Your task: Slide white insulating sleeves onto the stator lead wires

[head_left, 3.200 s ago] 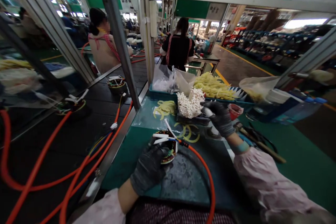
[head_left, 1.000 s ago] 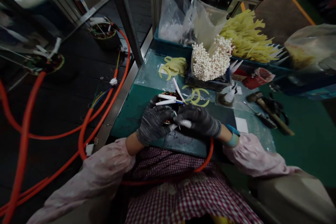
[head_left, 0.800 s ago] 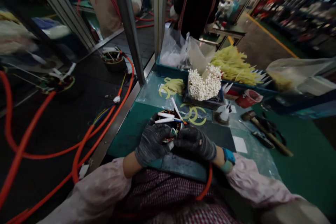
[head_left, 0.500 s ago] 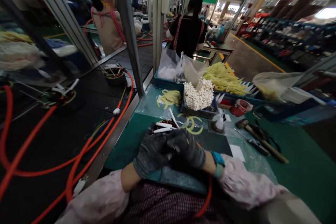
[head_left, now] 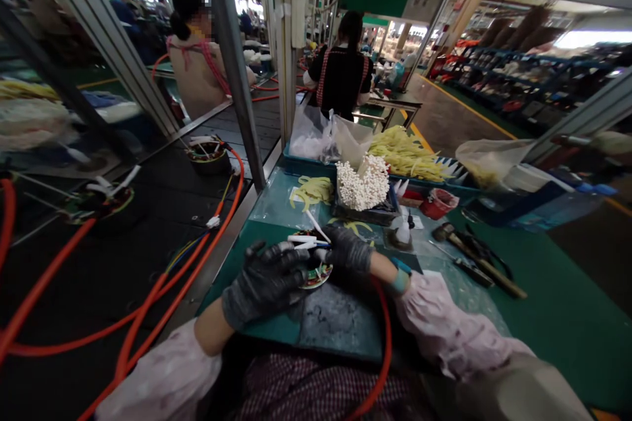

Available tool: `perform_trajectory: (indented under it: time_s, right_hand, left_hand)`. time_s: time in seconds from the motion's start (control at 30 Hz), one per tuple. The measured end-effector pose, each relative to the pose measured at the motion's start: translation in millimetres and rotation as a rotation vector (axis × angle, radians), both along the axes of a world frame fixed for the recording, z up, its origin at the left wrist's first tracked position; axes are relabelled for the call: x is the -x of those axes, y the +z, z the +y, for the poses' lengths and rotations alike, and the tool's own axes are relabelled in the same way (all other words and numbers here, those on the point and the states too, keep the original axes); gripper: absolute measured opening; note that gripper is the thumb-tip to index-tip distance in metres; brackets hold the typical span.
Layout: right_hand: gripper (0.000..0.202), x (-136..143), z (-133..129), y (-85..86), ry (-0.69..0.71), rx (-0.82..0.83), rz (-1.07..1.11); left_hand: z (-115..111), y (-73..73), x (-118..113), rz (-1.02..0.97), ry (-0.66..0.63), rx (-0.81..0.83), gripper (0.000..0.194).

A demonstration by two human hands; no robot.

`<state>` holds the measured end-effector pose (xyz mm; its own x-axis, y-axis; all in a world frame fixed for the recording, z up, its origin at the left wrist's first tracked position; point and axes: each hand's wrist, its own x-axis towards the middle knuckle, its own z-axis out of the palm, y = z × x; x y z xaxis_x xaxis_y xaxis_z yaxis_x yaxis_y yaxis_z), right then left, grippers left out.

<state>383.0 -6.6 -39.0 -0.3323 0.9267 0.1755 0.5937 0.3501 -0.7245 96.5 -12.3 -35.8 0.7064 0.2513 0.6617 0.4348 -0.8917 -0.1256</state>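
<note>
A motor stator (head_left: 317, 276) with a wound coil ring, wires and white sleeves (head_left: 307, 243) sits on the bench in front of me. On its left side lies my left hand (head_left: 266, 283) in a dark grey glove, fingers stretched against the stator and thumb apart. My right hand (head_left: 349, 251), gloved alike, has its fingers bent around the right side by the wires; its fingertips are partly hidden. An orange cable (head_left: 385, 335) runs down from beneath my right wrist to my lap. Pale yellow curved strips (head_left: 358, 227) lie just beyond my right hand.
Farther back are a box of white-tipped pieces (head_left: 363, 184), yellow strips in a blue tray (head_left: 407, 154) and a red cup (head_left: 439, 202). A hammer (head_left: 478, 260) lies at right. At left, other stators (head_left: 207, 154) and orange cables rest on a dark conveyor. Two people sit ahead.
My hands have moved apart, the left one leftward with its fingers spreading. The stator's lower ring shows between them now. My view has also shifted a little.
</note>
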Motion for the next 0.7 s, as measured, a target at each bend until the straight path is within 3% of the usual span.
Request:
perform_trajectory:
  time_s: [0.17,0.23,0.33,0.4,0.5,0.6,0.7]
  right_hand:
    - [0.029,5.5,34.6,17.3,0.179,0.105,0.08]
    - [0.037,0.5,25.7,21.5,0.183,0.114,0.114]
    - [0.048,-21.3,-9.4,18.5,0.043,0.117,0.187]
    - [0.046,-35.8,-36.8,8.8,-0.081,0.101,0.211]
    - [0.038,-36.8,-65.1,-14.4,-0.271,-0.063,0.187]
    - [0.037,-20.9,-65.1,-33.1,-0.369,-0.188,0.142]
    - [0.035,-20.4,-45.6,-28.0,-0.392,-0.283,0.018]
  left_hand:
    - [17.7,7.9,8.6,0.169,-0.176,0.044,0.034]
    - [23.5,3.3,5.6,0.197,-0.287,0.095,0.038]
    - [27.0,-7.4,0.6,0.172,-0.339,0.172,0.04]
    - [21.4,-15.2,-3.8,0.146,-0.278,0.215,0.045]
    - [1.1,-25.5,-14.3,0.067,-0.118,0.185,0.047]
    - [-19.7,-30.4,-25.3,-0.023,0.043,0.092,0.038]
    - [-27.2,-29.0,-31.3,-0.055,0.06,0.04,0.028]
